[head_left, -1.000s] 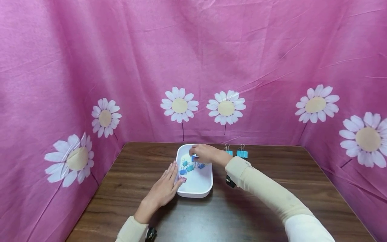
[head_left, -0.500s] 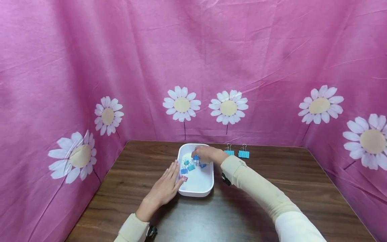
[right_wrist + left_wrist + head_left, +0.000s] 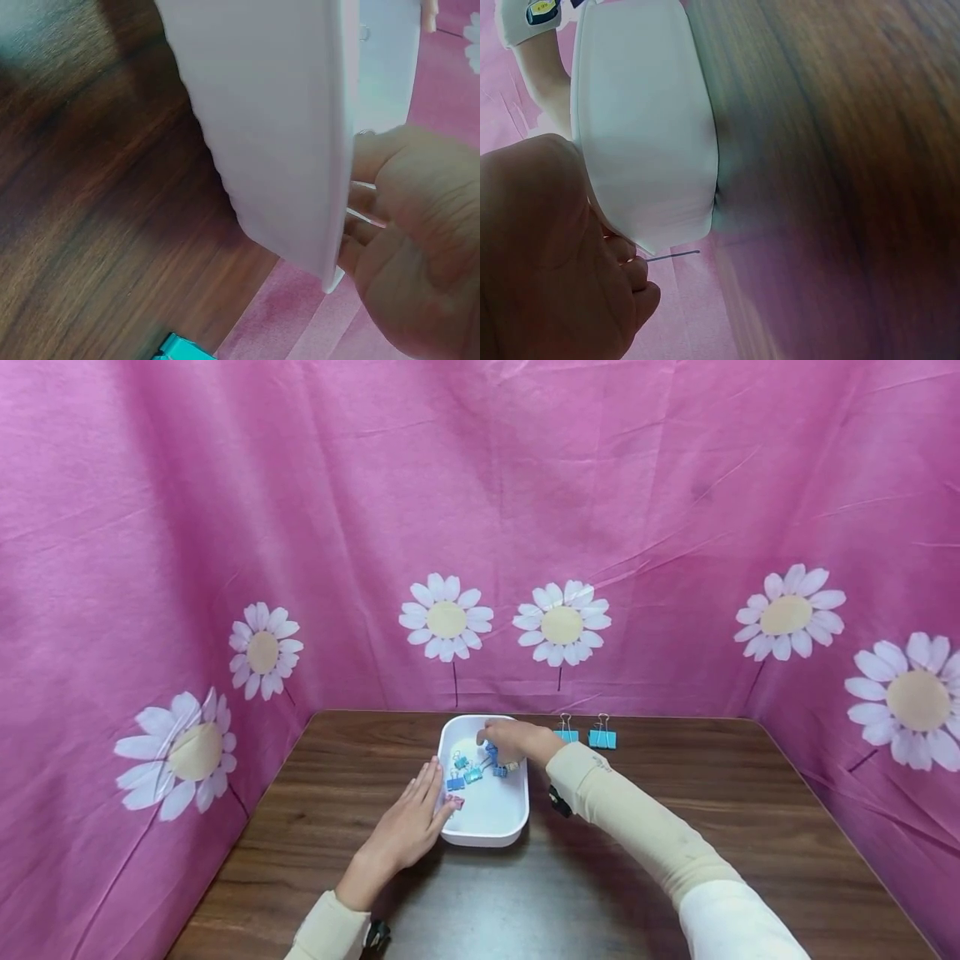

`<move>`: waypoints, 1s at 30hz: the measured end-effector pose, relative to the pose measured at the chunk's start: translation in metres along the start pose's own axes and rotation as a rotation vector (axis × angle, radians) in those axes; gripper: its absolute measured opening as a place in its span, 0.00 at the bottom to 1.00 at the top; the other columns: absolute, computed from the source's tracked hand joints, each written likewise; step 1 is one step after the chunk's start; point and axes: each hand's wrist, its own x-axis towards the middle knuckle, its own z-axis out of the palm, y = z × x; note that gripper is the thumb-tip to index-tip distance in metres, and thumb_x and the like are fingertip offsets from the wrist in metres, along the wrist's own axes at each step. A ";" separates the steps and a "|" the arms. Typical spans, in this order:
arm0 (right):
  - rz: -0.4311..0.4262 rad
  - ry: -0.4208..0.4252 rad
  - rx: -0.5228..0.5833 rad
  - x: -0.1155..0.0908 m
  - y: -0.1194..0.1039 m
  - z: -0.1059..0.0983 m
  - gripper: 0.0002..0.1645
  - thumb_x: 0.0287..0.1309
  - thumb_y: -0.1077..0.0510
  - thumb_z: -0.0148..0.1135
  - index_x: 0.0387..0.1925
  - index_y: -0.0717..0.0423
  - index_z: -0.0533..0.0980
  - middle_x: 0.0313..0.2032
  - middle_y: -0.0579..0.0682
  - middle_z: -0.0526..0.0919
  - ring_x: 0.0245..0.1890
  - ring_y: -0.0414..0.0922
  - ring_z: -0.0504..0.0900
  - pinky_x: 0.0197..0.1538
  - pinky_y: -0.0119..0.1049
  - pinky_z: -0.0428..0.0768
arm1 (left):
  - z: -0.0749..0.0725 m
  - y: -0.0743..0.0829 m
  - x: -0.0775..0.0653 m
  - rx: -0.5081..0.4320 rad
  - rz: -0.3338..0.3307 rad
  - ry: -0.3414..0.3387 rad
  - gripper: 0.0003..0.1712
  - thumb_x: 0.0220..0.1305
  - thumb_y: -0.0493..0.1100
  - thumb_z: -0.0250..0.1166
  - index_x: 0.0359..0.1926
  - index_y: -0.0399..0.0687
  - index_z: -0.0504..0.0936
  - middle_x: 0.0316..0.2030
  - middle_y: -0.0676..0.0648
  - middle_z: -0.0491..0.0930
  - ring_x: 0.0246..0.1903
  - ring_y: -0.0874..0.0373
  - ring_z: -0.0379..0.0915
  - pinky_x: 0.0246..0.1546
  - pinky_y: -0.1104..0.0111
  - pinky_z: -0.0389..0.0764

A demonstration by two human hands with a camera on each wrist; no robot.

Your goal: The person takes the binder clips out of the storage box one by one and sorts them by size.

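Note:
A white tray (image 3: 483,841) stands on the table with several small binder clips inside. Among them are a blue binder clip (image 3: 455,784), a teal one (image 3: 472,773) and a pink one (image 3: 456,802) by the left wall. My left hand (image 3: 401,831) rests along the tray's left rim, fingers straight, thumb over the edge. Reaching over the far right side of the tray, my right hand (image 3: 517,739) pinches a blue binder clip (image 3: 491,750), now tilted. Another blue clip (image 3: 500,771) lies just below it. In the right wrist view the tray wall (image 3: 262,135) hides the fingertips.
Two larger teal binder clips (image 3: 602,740) stand at the table's back edge, right of the tray, one partly behind the right forearm. Dark wooden table (image 3: 637,893) surrounds the tray. A pink flowered cloth (image 3: 480,485) hangs behind and at both sides.
The blue clip at my right fingers has turned from upright to tilted. My right hand has shifted slightly within the tray. The left hand stays at the rim.

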 end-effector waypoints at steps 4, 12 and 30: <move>0.015 0.016 0.035 -0.001 0.002 -0.001 0.33 0.61 0.60 0.78 0.67 0.56 0.80 0.64 0.57 0.81 0.65 0.53 0.81 0.74 0.46 0.79 | 0.000 0.000 0.000 -0.002 -0.001 0.001 0.41 0.86 0.56 0.49 0.83 0.30 0.53 0.85 0.34 0.47 0.85 0.40 0.44 0.85 0.48 0.54; -0.052 0.125 -0.089 0.000 0.013 -0.001 0.15 0.51 0.56 0.85 0.39 0.52 0.87 0.41 0.47 0.85 0.46 0.47 0.82 0.60 0.42 0.83 | 0.000 0.000 0.000 0.014 -0.011 0.002 0.42 0.85 0.57 0.49 0.82 0.30 0.53 0.85 0.34 0.47 0.85 0.40 0.44 0.85 0.48 0.55; -0.261 0.274 -0.023 -0.011 0.024 -0.011 0.10 0.60 0.69 0.74 0.42 0.57 0.91 0.43 0.53 0.91 0.47 0.49 0.88 0.55 0.41 0.89 | -0.001 0.002 0.000 0.001 -0.002 -0.008 0.43 0.85 0.57 0.49 0.83 0.30 0.52 0.85 0.34 0.47 0.85 0.39 0.44 0.85 0.47 0.54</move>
